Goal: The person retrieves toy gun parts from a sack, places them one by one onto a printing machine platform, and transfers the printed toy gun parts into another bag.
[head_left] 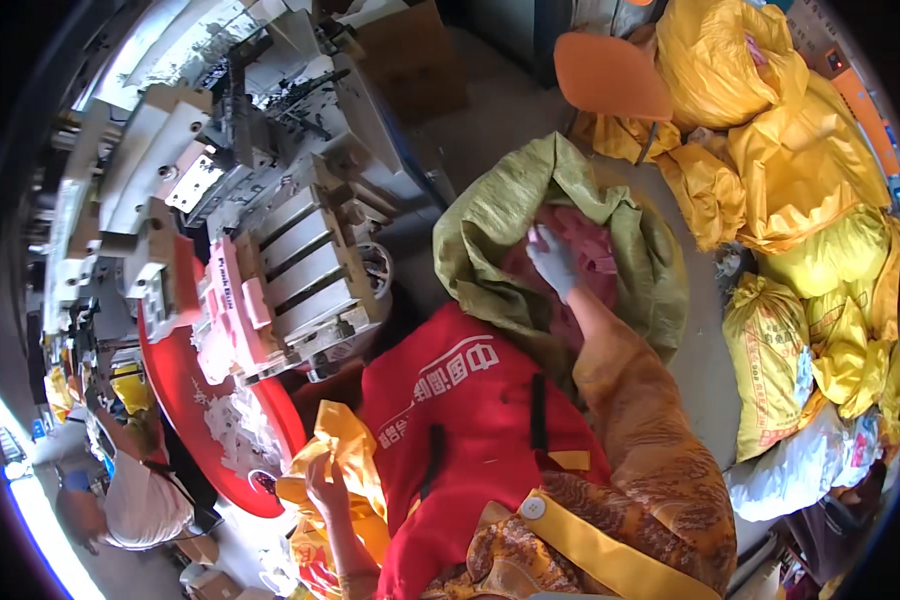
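My right hand [553,262], in a pale grey glove with bare fingertips, reaches into a green woven sack [480,225]. Its fingers are stretched out over pink pieces [596,255] inside, and I see nothing gripped. The sack's mouth is spread wide, its rim folded outward. At lower left, my left hand [327,487] is raised in front of a yellow-orange plastic bag [348,432]. Those fingers point up and are loosely bent, with nothing visible in them. Whether they touch the bag is unclear.
A machine with a slotted metal bed [305,255] stands to the left, beside a red basin [175,385] with white scraps. Yellow bags [805,150] and a filled sack [765,365] line the right. An orange chair [610,78] is behind the green sack. Another person [145,505] is at far left.
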A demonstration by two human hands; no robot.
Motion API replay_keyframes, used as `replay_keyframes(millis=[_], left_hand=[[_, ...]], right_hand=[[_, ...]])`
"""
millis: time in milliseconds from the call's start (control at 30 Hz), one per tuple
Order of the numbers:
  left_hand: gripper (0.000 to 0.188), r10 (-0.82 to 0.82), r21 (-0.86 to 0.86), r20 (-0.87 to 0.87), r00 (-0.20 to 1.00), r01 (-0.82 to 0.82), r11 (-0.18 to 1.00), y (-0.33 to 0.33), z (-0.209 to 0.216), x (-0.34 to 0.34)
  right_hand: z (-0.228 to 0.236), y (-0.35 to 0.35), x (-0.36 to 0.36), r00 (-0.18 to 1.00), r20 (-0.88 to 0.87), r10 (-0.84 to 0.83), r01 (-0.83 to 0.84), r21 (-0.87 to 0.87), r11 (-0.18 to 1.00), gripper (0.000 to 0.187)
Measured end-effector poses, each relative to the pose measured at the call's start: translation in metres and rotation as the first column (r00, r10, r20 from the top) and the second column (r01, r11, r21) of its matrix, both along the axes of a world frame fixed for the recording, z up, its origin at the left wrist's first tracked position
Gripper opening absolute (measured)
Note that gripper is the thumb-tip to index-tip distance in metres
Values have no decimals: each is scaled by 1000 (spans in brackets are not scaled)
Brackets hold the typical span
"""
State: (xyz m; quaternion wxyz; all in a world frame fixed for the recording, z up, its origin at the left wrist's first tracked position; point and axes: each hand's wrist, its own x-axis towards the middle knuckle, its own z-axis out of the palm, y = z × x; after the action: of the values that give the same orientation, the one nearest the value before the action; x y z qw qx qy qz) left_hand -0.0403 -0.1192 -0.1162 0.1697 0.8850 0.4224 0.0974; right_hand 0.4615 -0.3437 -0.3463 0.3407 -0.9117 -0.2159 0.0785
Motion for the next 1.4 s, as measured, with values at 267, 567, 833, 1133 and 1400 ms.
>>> replay_keyframes(millis=[267, 567, 833, 1133, 1400], left_hand=[[19, -84, 66, -30, 996, 86, 994, 23, -15, 13], [10, -29, 197, 121, 992, 5, 980, 40, 30, 42], [19, -12, 360, 387, 922, -139, 923, 45, 105, 100], [15, -156, 373, 434, 887, -19, 928, 90, 159, 220], [24, -2, 245, 816, 578, -341, 908, 112, 180, 133]], right_hand=[[25, -148, -81, 748, -662, -43, 77, 22, 997, 28], [5, -108, -15, 787, 308, 535, -187, -707, 682, 49], [5, -104, 25, 579, 100, 809, -454, -784, 423, 54], [163, -95, -16, 813, -480, 328, -92, 450, 888, 53], [358, 46, -62, 822, 37, 569, -453, 646, 614, 44]])
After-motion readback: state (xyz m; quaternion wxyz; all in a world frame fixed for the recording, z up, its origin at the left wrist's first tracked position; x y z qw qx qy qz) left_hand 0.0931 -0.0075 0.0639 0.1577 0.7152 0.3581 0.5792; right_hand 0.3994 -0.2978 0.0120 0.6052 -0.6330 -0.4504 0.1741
